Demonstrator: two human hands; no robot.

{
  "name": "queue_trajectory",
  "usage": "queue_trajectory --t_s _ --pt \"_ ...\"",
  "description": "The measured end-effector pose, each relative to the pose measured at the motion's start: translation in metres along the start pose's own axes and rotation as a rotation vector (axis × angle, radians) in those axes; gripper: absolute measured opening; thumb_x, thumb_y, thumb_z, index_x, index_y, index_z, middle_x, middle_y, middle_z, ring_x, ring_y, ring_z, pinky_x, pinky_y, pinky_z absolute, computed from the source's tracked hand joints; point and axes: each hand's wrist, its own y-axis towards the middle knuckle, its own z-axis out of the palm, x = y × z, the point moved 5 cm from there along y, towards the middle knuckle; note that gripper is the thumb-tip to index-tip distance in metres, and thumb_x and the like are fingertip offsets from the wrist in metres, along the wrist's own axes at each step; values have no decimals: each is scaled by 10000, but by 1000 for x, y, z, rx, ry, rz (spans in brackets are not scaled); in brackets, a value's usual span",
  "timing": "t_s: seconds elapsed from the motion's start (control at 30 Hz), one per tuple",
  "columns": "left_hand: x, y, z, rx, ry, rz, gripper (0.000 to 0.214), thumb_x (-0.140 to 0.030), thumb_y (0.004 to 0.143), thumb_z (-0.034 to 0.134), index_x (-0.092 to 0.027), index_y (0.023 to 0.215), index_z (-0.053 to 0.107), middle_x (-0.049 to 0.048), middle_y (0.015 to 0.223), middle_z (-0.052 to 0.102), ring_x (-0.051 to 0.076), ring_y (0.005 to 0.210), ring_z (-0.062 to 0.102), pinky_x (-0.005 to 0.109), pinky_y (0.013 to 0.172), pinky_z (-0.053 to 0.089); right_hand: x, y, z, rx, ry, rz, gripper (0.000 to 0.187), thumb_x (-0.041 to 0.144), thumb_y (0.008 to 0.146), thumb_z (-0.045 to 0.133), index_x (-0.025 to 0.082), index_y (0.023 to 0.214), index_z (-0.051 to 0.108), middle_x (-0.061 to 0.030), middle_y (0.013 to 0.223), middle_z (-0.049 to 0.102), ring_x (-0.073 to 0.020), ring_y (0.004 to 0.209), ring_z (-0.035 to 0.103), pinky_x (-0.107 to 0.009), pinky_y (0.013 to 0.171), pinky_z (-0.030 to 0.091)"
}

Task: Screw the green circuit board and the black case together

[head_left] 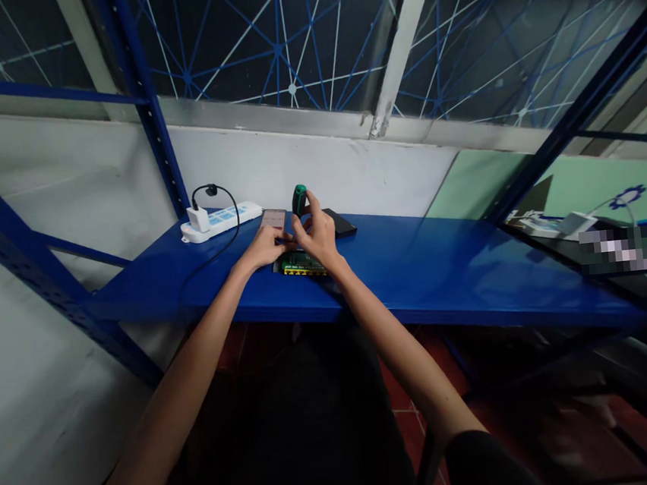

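Note:
On the blue table lies a green circuit board (pixel 301 263) with a row of yellow ports along its near edge. My right hand (pixel 319 231) is closed round a screwdriver (pixel 299 197) with a green and black handle, held upright above the board's far side; its tip is hidden behind my fingers. My left hand (pixel 267 248) rests at the board's far left, fingers bent and thumb against its edge, close to where the screwdriver points down. Behind the left fingers lies a phone (pixel 273 219) with a lit screen. A flat black case (pixel 340 222) sits just beyond my right hand.
A white power strip (pixel 224 220) with a plugged-in charger (pixel 198 219) and black cable stands at the back left. Blue metal posts (pixel 143 100) rise at the table's left. To the right, a black tray-like surface (pixel 553 251) carries cables and a white box.

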Motion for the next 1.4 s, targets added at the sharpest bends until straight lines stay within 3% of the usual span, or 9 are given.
queue_trajectory --t_s 0.33,0.77,1.0,1.4 --pt "9 -1 -3 -45 70 -64 271 -367 693 744 -143 840 784 77 866 761 245 839 677 331 794 509 2 0 -1 -12 -58 3 648 484 905 477 218 1467 295 -78 973 702 -172 646 613 -322 592 448" --pt "2 -1 -3 -10 43 -23 230 -315 707 692 -124 799 780 75 824 762 259 836 690 328 786 516 1 -1 0 3 -22 13 582 427 930 387 201 1462 312 -82 986 704 -152 601 601 -329 611 466" --pt "8 -2 -3 -57 83 -62 298 -382 690 722 -132 841 782 71 831 759 248 823 678 318 742 508 2 -1 -1 -22 -17 -1 594 468 918 466 220 1439 325 -82 989 701 -166 632 615 -331 618 470" --pt "4 -1 -2 -28 23 -25 237 -302 705 690 -116 820 783 93 884 767 269 876 692 343 824 520 2 -3 -2 -15 -5 11 554 467 941 400 211 1431 371 -87 1017 703 -156 612 603 -344 650 480"
